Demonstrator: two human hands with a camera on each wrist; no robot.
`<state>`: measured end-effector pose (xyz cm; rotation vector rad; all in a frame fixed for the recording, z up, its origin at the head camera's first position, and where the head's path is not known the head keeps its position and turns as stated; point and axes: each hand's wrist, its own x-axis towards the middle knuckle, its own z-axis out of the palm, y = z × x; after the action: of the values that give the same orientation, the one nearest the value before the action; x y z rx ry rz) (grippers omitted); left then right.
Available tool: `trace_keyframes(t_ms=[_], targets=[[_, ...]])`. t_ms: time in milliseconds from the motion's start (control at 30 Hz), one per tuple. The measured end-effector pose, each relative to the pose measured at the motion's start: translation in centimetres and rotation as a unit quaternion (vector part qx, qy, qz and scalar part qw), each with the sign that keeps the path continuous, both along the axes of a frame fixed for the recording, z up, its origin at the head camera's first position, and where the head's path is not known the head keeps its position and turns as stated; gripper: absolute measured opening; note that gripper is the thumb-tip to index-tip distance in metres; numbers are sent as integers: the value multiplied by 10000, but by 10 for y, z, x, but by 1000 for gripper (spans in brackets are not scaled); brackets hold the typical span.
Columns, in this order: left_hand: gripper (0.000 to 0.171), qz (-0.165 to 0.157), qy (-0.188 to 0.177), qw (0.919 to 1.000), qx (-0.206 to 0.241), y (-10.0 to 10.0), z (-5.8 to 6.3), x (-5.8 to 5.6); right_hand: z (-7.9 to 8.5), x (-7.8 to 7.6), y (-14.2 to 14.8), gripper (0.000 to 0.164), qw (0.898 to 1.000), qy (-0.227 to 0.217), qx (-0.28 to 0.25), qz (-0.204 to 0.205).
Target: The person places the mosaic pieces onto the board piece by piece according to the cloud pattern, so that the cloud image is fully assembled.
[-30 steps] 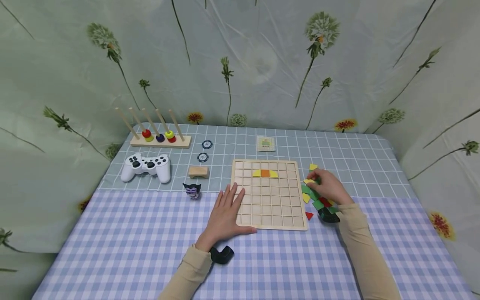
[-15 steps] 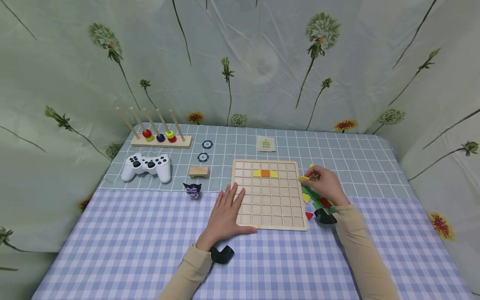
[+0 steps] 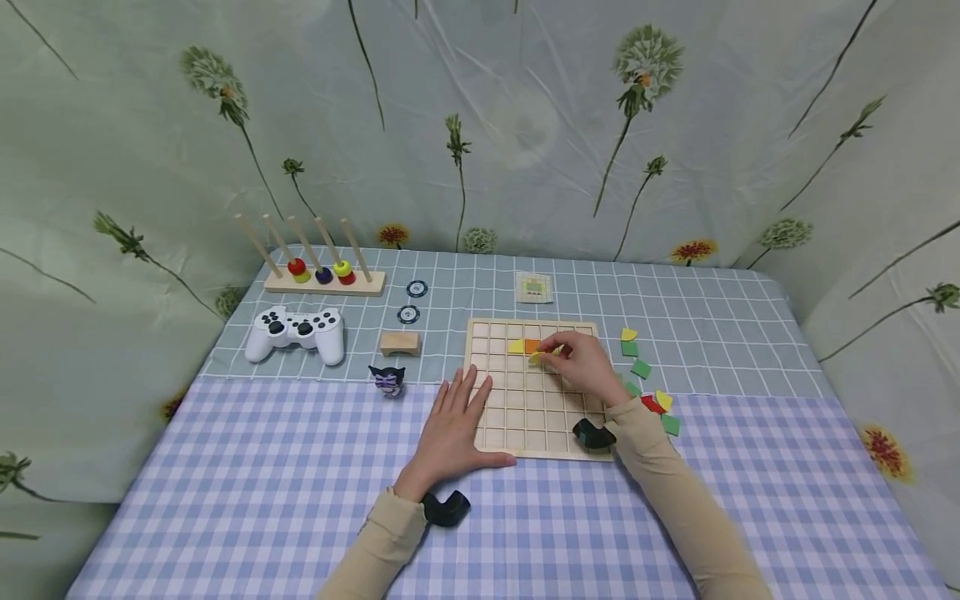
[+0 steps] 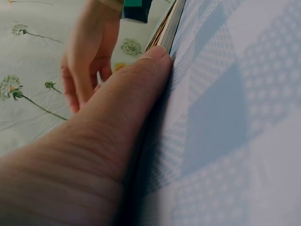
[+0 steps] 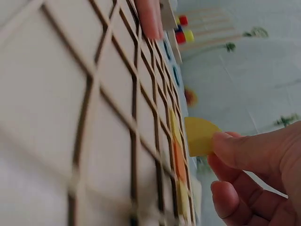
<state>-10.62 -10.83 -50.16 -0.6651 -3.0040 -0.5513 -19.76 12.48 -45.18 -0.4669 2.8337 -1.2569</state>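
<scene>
My right hand (image 3: 581, 364) pinches a yellow quarter-round tile (image 5: 200, 136) between thumb and fingers, just above the wooden grid board (image 3: 517, 408). In the right wrist view the tile stands on edge, apart from the grid. Set in the board's upper part are an orange square tile (image 3: 531, 345) and a yellow tile (image 3: 516, 346) to its left; another yellow tile (image 5: 182, 200) on the other side is mostly covered by the hand in the head view. My left hand (image 3: 448, 429) rests with spread, straight fingers on the board's left edge, its thumb along the front edge.
Right of the board lie loose green tiles (image 3: 640, 369), a red tile (image 3: 651, 404) and yellow tiles (image 3: 628, 334). A pattern card (image 3: 533, 287) lies behind it. To the left are a small figurine (image 3: 388, 381), wooden block (image 3: 400, 342), game controller (image 3: 295, 333), two chips (image 3: 408, 314) and peg stand (image 3: 322, 283).
My right hand has picked up the yellow tile from the loose pile and carried it left over the board, near the orange tile. The left hand stays in place.
</scene>
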Motion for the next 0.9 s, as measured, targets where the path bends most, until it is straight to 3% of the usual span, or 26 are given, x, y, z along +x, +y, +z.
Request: trace_keyframes(t_ms=[433,900], targets=[[120,-77,188,9998,60,0,-1,0,-8,-4,-49,6,9991,-175,-2,376],[119,-99,245,9996,114,-1,-2,-1,-8,-8,-51,12,9938,107,938,589]])
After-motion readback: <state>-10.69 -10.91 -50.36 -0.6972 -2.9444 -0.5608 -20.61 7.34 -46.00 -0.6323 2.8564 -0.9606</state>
